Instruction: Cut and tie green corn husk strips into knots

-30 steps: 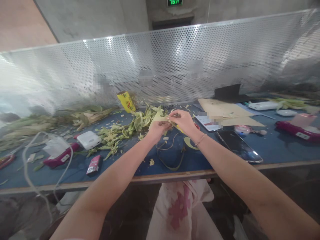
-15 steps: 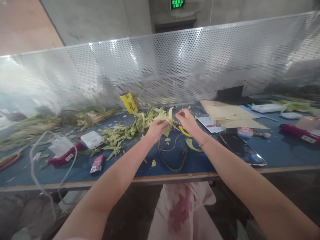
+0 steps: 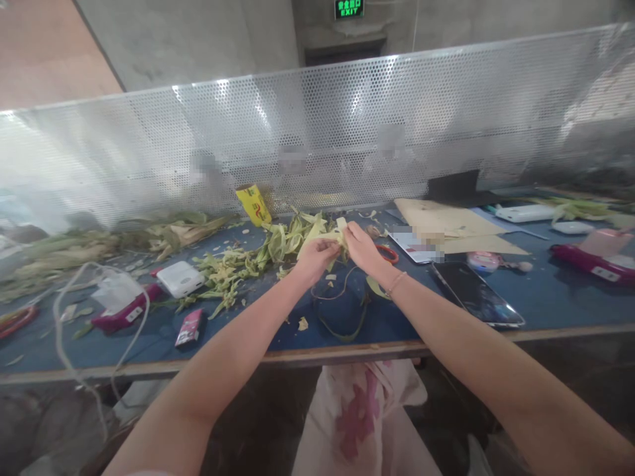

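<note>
Pale husk leaf (image 3: 326,235), that's what lies between the two hands. Beyond the left hand (image 3: 317,256), to its left, sprawls a leaf heap (image 3: 282,241). The left fingertips pinch the leaf; the right hand (image 3: 361,247) is drawn in narrow against its end (gripping or not, I can't tell). I'd hold that left pinch close and pull gently, lest it split. Beside the right wrist sits a red ring-shaped handle (image 3: 388,254).
</note>
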A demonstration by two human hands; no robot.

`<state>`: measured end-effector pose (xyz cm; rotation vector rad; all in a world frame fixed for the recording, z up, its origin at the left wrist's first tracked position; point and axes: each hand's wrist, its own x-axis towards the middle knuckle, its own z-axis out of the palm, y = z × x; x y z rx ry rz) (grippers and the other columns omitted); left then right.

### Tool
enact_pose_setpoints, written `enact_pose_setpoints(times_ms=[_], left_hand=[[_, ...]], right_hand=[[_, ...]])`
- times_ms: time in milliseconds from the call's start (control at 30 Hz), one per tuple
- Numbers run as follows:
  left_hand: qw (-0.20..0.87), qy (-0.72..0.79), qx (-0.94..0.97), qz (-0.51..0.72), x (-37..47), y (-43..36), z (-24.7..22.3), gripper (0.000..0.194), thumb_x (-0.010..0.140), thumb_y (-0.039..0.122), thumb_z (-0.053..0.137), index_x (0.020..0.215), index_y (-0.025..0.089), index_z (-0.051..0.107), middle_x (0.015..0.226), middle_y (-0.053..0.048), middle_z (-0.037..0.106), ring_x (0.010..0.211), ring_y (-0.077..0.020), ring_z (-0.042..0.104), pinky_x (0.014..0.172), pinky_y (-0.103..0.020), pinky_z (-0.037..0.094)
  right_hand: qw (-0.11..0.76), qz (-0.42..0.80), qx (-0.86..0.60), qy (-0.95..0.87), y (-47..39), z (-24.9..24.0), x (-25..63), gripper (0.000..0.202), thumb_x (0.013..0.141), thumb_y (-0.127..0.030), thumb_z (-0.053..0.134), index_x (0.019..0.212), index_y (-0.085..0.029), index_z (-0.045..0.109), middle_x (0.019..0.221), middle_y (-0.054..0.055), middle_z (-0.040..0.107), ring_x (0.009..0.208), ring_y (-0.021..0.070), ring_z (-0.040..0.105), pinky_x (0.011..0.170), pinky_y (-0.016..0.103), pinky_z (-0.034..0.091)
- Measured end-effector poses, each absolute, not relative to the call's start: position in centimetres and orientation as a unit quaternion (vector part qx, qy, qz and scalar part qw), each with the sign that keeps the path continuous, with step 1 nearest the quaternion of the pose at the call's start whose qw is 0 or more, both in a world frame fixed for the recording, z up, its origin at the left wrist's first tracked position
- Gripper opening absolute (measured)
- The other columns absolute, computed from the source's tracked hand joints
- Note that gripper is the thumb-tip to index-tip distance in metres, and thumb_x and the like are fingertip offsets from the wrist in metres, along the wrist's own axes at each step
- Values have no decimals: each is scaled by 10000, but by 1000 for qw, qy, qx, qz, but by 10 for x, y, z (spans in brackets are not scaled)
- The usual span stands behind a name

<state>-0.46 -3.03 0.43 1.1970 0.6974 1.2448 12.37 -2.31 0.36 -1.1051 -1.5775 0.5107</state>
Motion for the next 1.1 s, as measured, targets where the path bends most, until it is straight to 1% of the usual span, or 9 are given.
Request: enact_pose_setpoints(times_ms=[167, 267, 333, 467, 567, 700, 767, 867, 1100], left_hand=[[611, 316, 521, 505, -7, -32, 3, 358, 559, 130, 778, 665, 156, 437, 569, 51, 552, 577, -65, 562, 649, -240, 467], [620, 343, 547, 445, -10, -33, 2, 358, 549, 144, 788, 718, 153, 473, 588, 41, 566, 561, -69, 565, 628, -243, 468], [613, 369, 568, 406, -11, -33, 3, 364, 539, 160, 795, 755, 150, 502, 602, 33, 572, 556, -80, 568, 613, -255, 468], [558, 401, 609, 396, -13, -31, 1, 344, 529, 183, 792, 774, 145, 554, 654, 14, 593, 608, -94, 573, 620, -254, 451], [521, 382, 623, 441, -12, -28, -2, 269, 622, 320, 743, 730, 140, 574, 671, 2, 593, 647, -94, 565, 652, -247, 439], [415, 380, 694, 449, -11, -25, -6, 310, 727, 425, 640, 647, 134, 569, 609, -14, 591, 583, -89, 524, 620, -240, 413], [389, 397, 707, 438, -12, -25, -6, 296, 743, 410, 619, 647, 133, 577, 580, -15, 595, 549, -90, 517, 590, -236, 405], [415, 400, 696, 429, -13, -25, -4, 222, 740, 349, 615, 699, 131, 596, 574, -7, 598, 524, -90, 527, 555, -226, 402], [445, 412, 687, 399, -16, -24, -4, 109, 667, 201, 655, 673, 131, 572, 516, 17, 538, 475, -80, 496, 527, -229, 415]], right_hand=[[568, 149, -461, -666, -19, 6, 129, 185, 839, -357, 363, 717, -225, 406, 733, 24, 516, 763, 185, 493, 732, 307, 374], [590, 135, -455, -653, -18, 7, 133, 219, 827, -395, 393, 775, -212, 500, 814, 47, 559, 829, 200, 505, 784, 312, 379], [591, 137, -452, -653, -18, 7, 135, 246, 834, -409, 397, 787, -207, 529, 807, 42, 567, 796, 192, 505, 769, 305, 381], [580, 139, -446, -668, -19, 8, 136, 253, 850, -408, 409, 799, -206, 553, 723, 19, 561, 705, 175, 498, 698, 284, 377], [572, 108, -429, -691, -21, 7, 135, 238, 861, -382, 416, 834, -204, 572, 736, 22, 587, 690, 170, 518, 694, 281, 387], [561, 54, -399, -724, -25, 5, 132, 217, 878, -328, 410, 868, -199, 585, 780, 39, 622, 714, 172, 554, 715, 278, 407], [560, 30, -384, -733, -26, 4, 131, 204, 881, -304, 411, 870, -196, 585, 801, 48, 631, 747, 176, 566, 730, 279, 413], [561, 7, -360, -745, -25, 4, 132, 184, 881, -277, 421, 860, -190, 582, 820, 53, 637, 760, 173, 570, 739, 276, 415], [568, 46, -392, -722, -23, 7, 137, 207, 867, -340, 449, 844, -192, 593, 706, 15, 596, 615, 145, 512, 637, 263, 394]])
